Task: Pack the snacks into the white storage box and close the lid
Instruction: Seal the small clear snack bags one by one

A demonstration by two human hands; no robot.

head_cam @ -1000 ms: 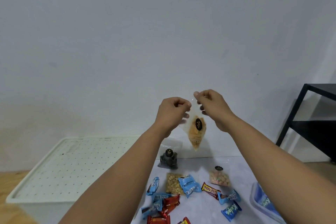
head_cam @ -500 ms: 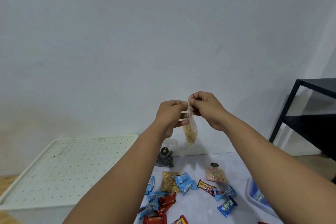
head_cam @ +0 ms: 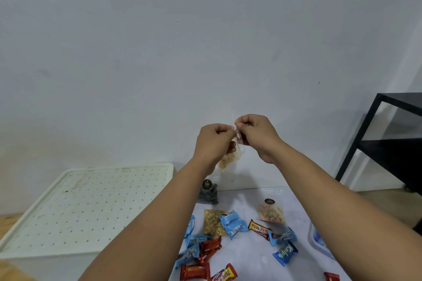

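Both of my hands are raised in front of the wall, pinching the top of a small clear snack bag with pale yellow pieces inside. My left hand and my right hand touch at the fingertips, and the bag hangs below them, partly hidden behind my left hand. The white storage box stands at the lower left with its dotted lid on. Several wrapped snacks lie on the white table: blue packets, red bars, a bag of yellow nuts, a bag of coloured balls and a dark pouch.
A black metal shelf stands at the right against the wall. The corner of a clear container with blue packets shows at the table's right edge. Wooden floor is visible at far left and right.
My hands have drawn closer together and the hanging bag has turned edge-on, its black label no longer showing. The camera has tilted so the table appears lower.
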